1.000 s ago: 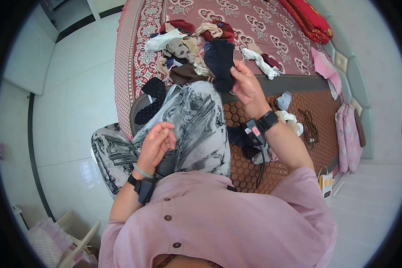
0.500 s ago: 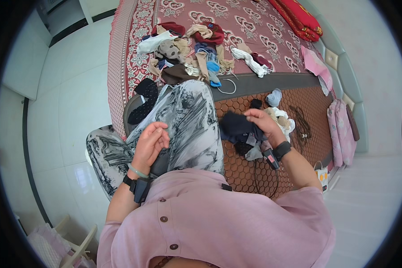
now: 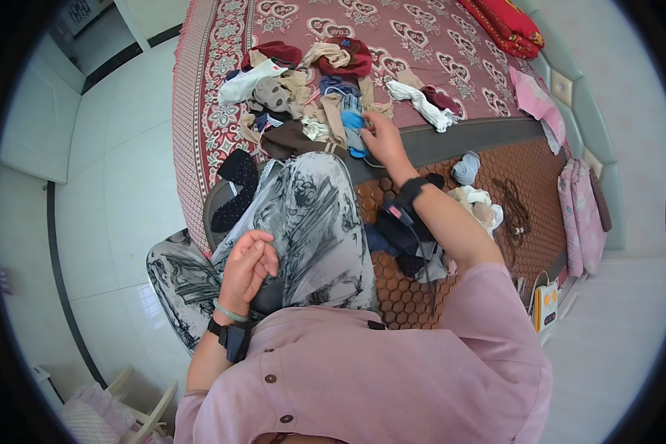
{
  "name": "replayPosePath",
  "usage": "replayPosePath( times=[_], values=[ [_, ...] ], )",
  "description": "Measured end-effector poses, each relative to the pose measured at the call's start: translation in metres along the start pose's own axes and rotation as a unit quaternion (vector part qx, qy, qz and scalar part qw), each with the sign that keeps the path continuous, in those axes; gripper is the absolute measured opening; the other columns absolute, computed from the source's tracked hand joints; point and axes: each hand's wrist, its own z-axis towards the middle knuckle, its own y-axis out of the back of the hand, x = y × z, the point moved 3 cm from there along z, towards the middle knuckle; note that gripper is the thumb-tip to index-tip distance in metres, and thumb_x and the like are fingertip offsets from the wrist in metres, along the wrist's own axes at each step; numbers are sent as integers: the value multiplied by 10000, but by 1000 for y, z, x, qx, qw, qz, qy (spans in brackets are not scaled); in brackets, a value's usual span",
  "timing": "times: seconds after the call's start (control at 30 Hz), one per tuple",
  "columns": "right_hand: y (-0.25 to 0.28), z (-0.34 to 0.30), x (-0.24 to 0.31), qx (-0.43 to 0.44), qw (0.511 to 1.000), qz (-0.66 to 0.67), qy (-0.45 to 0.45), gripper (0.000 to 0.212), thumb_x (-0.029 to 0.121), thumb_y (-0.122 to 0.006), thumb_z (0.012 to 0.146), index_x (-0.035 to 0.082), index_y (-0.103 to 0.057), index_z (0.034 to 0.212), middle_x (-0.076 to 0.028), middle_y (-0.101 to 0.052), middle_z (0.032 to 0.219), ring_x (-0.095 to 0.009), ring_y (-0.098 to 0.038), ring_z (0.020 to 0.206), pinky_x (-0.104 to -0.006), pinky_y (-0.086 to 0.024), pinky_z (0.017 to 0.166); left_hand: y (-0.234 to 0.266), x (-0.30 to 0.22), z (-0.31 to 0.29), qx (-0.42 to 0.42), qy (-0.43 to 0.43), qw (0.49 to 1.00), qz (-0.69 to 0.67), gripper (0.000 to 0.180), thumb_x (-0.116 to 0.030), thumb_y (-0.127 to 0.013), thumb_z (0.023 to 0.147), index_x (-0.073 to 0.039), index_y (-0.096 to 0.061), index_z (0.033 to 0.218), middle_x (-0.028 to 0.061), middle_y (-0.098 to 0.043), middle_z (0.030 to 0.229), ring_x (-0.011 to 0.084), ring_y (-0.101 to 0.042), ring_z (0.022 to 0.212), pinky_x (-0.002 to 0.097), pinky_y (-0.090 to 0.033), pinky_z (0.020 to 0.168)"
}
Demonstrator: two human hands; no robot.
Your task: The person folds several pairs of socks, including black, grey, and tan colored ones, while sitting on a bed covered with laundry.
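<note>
1. The blue-and-grey sock (image 3: 353, 122) lies at the near right edge of the loose sock pile, where the patterned bedspread (image 3: 488, 55) meets a dark-bordered mat.
2. The right hand (image 3: 381, 140) is at this sock, thumb and fingers bent toward it; whether they pinch it, I cannot tell.
3. The left hand (image 3: 248, 268), well apart from the right, is over the patterned trousers (image 3: 329, 237), its fingers loosely curled and unclenched.
4. In the pile, a dark brown sock (image 3: 294, 138) lies left of the blue-and-grey one; a white sock (image 3: 249, 81) lies farther back.
5. A black dotted sock (image 3: 228, 213) lies beside the trousers, beyond the left hand.
6. On the brown honeycomb-patterned mat (image 3: 407, 309), under the right forearm, sits a dark sock heap (image 3: 408, 231).
7. Near it are a balled light-blue sock (image 3: 466, 169), a white-and-beige bundle (image 3: 483, 209) and a coiled cord (image 3: 516, 211).
8. A folded red quilt (image 3: 505, 29) lies by the padded headboard (image 3: 581, 96).
</note>
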Motion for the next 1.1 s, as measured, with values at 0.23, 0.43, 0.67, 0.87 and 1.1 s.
replayPosePath(
  times=[0.23, 0.43, 0.67, 0.87, 1.1],
  values=[
    [-42, 32, -40, 3, 995, -102, -7, 487, 179, -735, 720, 11, -592, 1153, -182, -652, 1013, -429, -609, 969, -449, -495, 863, -3, -2, 0, 0, 4, 1000, -10, 180, -148, -478, 1021, -9, -535, 1121, 103, -639, 796, 166, -607, 629, 260, -500, 608],
    [7, 9, -23, 26, 856, 454, -246, 297, 45, -558, 944, 78, -555, 1239, -35, -647, 1116, -156, -640, 992, -324, -524, 824, -2, -2, 1, 1, 3, 1000, -16, 181, -148, -479, 1021, -11, -540, 1122, 96, -641, 798, 158, -606, 629, 258, -498, 598],
    [73, -47, 18, 114, 818, 503, -255, 420, 60, -553, 969, 93, -464, 1378, -71, -596, 1239, -184, -606, 1126, -338, -502, 952, -2, 1, 2, 12, -6, 1000, -9, 172, -134, -476, 1019, -11, -542, 1120, 92, -643, 805, 149, -605, 638, 253, -497, 605],
    [110, -110, -64, 373, 921, -39, -102, 443, 4, -636, 833, 87, -558, 1262, -92, -623, 1213, -272, -622, 1082, -359, -491, 922, -2, 1, 1, 8, -2, 1000, -3, 170, -125, -464, 1021, -10, -537, 1123, 95, -635, 799, 156, -605, 641, 255, -495, 614],
    [123, -91, -46, 284, 950, -115, 65, 339, -20, -596, 769, 47, -618, 1101, -165, -626, 1000, -349, -622, 967, -399, -503, 861, -3, 1, 2, -2, 3, 1000, 2, 167, -128, -457, 1023, -14, -531, 1119, 99, -631, 788, 162, -596, 623, 262, -493, 597]
  ],
)
